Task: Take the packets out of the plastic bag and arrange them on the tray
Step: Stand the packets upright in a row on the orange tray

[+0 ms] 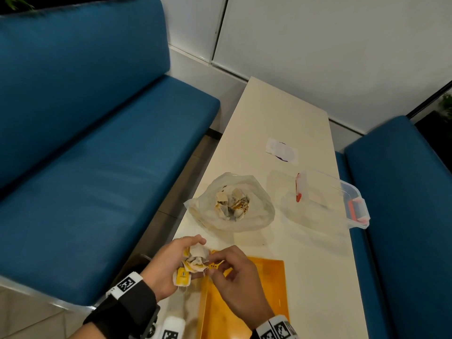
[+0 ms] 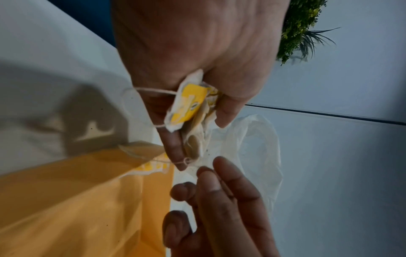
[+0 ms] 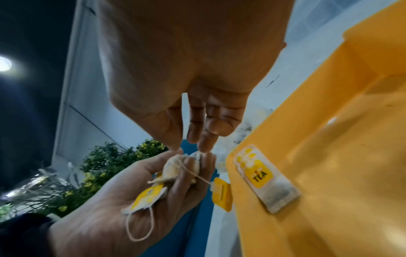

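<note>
My left hand grips a bunch of tea packets with loose strings and yellow tags, just left of the yellow tray. My right hand reaches in from over the tray. Its fairly straight fingertips touch the top of the bunch, thumb and fingers slightly apart. One packet marked TEA lies at the tray's far left corner. The crumpled plastic bag sits open further back with several packets inside.
A clear plastic box with red latches stands right of the bag, near the table's right edge. A white sachet lies behind it on the cream table. Blue sofas flank the table.
</note>
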Tool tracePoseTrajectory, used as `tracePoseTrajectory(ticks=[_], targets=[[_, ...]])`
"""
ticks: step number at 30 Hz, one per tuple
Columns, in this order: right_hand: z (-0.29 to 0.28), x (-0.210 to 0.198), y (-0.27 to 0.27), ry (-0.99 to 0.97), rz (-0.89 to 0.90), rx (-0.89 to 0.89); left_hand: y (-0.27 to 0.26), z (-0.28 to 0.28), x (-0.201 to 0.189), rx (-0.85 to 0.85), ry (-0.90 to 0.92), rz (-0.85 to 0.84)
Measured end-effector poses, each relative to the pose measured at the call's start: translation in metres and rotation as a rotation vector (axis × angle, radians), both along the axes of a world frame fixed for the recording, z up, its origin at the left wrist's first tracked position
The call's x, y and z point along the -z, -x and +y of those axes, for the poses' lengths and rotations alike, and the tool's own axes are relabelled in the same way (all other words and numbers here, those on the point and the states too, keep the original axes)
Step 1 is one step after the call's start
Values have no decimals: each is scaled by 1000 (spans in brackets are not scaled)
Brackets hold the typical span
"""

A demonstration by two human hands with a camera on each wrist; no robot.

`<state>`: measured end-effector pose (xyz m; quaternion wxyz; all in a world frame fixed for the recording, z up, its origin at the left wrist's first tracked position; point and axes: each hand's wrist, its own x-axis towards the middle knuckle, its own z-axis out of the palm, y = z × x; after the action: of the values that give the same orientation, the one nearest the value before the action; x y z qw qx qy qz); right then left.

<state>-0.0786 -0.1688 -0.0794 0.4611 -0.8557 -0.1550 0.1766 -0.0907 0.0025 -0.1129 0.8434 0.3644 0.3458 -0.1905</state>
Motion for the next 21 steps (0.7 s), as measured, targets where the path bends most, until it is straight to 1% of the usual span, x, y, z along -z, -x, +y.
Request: tracePoseTrajectory(ticks=[2, 6, 9, 11, 15, 18, 21], targets=[[4, -4, 0, -4, -43, -23, -1, 0, -3, 12, 15, 6], [11, -9, -11, 15, -110, 40, 0, 0, -4, 46, 98, -4], [18, -12, -17, 87, -82, -36, 0, -2, -6, 56, 147, -37], [23, -12, -20, 150, -61, -58, 0, -3, -7, 63, 120, -43], [25, -10, -23, 168, -69, -16, -1, -3, -12, 51, 116, -66], [23, -8, -24, 175, -88, 20, -1, -3, -13, 79, 129, -95], [21, -10, -26, 109, -51, 89, 1, -2, -12, 100, 131, -130]])
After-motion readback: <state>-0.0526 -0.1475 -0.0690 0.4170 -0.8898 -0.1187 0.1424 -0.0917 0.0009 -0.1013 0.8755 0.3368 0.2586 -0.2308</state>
